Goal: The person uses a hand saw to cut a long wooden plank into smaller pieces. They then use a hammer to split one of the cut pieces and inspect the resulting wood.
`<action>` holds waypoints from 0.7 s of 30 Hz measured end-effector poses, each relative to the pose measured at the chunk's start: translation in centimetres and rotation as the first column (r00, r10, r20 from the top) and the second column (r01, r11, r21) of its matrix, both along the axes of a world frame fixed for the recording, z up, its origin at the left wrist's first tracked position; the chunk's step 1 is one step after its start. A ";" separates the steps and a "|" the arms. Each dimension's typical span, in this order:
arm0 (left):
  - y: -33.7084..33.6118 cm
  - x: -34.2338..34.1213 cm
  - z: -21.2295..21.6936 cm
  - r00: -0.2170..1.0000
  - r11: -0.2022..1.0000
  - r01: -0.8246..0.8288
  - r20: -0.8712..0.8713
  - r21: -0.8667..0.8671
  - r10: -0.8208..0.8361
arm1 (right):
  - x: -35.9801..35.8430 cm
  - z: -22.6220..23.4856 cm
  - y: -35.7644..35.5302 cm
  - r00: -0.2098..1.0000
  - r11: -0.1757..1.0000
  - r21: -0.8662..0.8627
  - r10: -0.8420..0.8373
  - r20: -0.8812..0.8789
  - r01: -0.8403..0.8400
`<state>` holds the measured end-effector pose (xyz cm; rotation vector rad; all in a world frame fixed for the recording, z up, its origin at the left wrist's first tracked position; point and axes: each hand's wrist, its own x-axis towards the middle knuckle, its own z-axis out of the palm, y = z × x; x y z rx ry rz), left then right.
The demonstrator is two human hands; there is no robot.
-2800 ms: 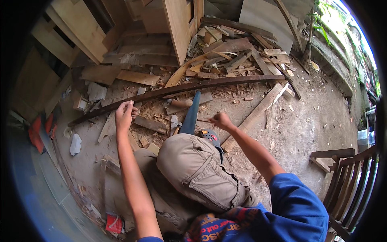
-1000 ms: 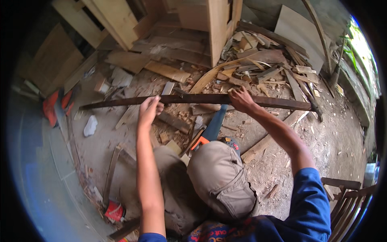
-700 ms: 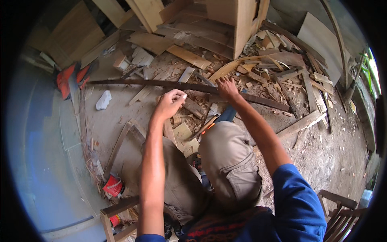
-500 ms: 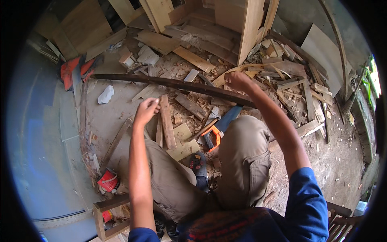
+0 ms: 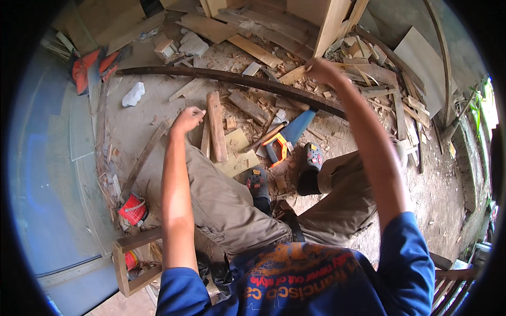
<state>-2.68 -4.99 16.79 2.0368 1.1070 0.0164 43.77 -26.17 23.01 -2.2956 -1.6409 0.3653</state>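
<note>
My left hand (image 5: 188, 119) is raised over my left leg, its thumb and fingers curled together as in a pinch; whatever lies between them is too small to make out. Close by its fingertips lies a short brown wooden plank (image 5: 216, 127). Farther out to the right, my right hand (image 5: 324, 72) is closed with its fingers bent, and their tips are partly hidden. It appears just beyond a long dark wooden strip (image 5: 226, 77) that crosses the work area; contact between them cannot be told. A handsaw (image 5: 299, 128) with an orange and black handle rests on the floor between the hands.
Wood scraps and shavings cover the floor, with a larger offcut pile (image 5: 387, 87) at the right. A red bucket (image 5: 134, 210) stands left beside a wooden frame (image 5: 138, 239). Glass-like sheets (image 5: 79, 152) line the left side. My shoes (image 5: 312, 156) are near the saw.
My right knee has swung outward to the right, uncovering my right shoe and more of the saw. Both hands and the floor items appear higher in the picture; both hands remain closed.
</note>
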 end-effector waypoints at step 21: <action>-9.4 -10.7 2.2 0.984 0.955 -0.163 -0.035 0.248 0.177 | -30.4 -28.1 -1.2 0.259 0.831 -0.405 -0.516 -0.816 0.380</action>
